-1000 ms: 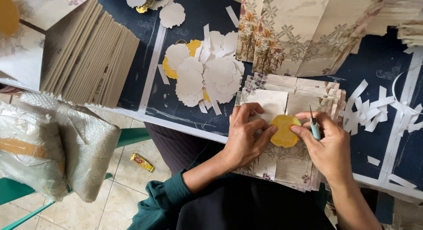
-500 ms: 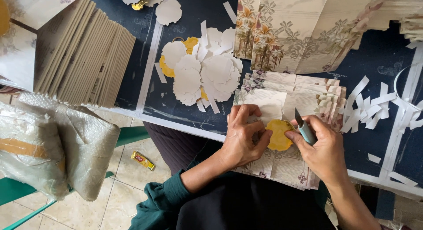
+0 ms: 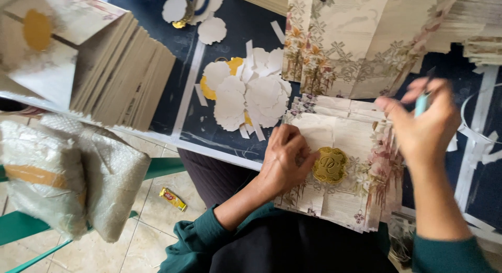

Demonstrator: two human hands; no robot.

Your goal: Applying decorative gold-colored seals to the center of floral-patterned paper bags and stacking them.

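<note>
- One left hand (image 3: 285,166) presses flat — fingers closed on nothing — beside one round gold seal sticker (image 3: 330,165) on the cream floral card stack (image 3: 342,200).
- One right hand (image 3: 421,121), raised and blurred, grips one pale blue-handled tool (image 3: 421,103).
- One heap of white scalloped paper backings (image 3: 251,95) lies near.

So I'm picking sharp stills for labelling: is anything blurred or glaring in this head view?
Head view: the right hand and the teal tool it holds are smeared by motion blur; the left hand and gold seal are sharp; light is soft and even, with only a mild sheen on the seal.
</note>
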